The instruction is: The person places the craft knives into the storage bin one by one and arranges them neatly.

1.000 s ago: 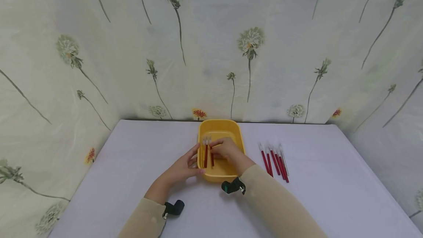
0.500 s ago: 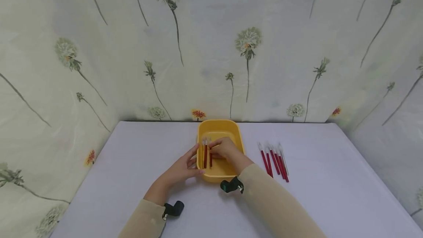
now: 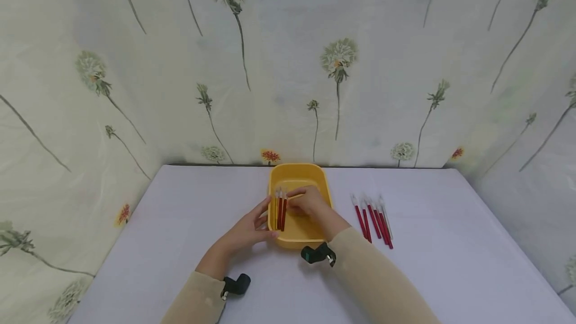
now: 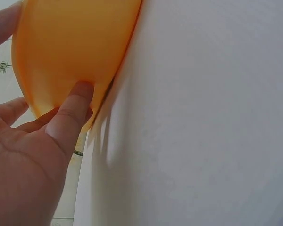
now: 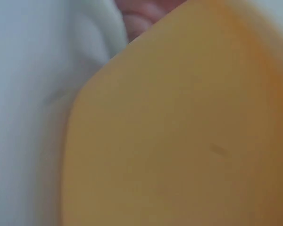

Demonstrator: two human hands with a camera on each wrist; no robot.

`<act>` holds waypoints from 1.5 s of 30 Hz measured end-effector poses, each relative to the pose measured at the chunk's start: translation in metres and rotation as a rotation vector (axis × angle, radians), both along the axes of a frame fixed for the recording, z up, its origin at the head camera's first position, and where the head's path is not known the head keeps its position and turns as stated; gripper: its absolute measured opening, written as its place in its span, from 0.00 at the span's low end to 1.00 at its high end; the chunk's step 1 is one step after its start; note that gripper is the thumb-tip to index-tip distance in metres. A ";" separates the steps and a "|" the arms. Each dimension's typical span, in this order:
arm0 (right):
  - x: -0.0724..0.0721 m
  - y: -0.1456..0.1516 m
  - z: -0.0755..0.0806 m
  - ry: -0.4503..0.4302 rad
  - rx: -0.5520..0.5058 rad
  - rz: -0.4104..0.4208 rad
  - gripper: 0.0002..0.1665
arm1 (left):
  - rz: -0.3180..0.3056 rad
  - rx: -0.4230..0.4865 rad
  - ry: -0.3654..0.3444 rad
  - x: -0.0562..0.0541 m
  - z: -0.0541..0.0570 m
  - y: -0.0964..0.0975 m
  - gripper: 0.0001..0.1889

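Observation:
A yellow plastic tray (image 3: 302, 241) stands near the table's back edge. Along its left inside wall lie several slim red-handled sticks (image 3: 283, 216) with pale pointed tips, like small paintbrushes. My left hand (image 3: 249, 226) touches the tray's left side, its long fingers fairly straight against the outer wall, as the left wrist view also shows. Inside the tray, my right hand (image 3: 312, 206) has its fingertips beside the rightmost stick, whose handle is uncovered; I see no grip on it. The right wrist view is mostly filled by the blurred tray wall (image 5: 170, 132).
Right of the tray lies a loose group of similar red sticks (image 3: 361, 220), tips pointing away, along with a pale one. The white tabletop (image 3: 450, 244) meets dandelion-patterned cloth (image 3: 279, 64) at the back and sides. Each wrist wears a dark camera mount.
The rightmost stick in the tray has shifted left, against the others. My right fingertips, which pinched it before, now sit at its right side. My left hand stays in place.

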State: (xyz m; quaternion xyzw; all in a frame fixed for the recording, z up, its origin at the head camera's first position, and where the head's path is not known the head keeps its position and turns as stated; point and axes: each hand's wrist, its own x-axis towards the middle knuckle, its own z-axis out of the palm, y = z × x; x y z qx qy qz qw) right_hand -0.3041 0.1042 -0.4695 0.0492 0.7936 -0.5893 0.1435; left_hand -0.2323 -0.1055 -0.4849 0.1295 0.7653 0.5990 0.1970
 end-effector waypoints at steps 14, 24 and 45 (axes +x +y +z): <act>0.015 0.035 0.049 0.016 -0.056 0.039 0.15 | 0.006 -0.002 -0.005 0.000 0.002 0.000 0.53; 0.032 0.077 0.071 0.088 -0.007 0.052 0.17 | 0.020 -0.026 0.007 0.001 0.001 0.000 0.54; 0.068 0.178 0.065 0.163 0.181 0.015 0.23 | 0.026 -0.030 -0.001 0.002 -0.001 0.000 0.55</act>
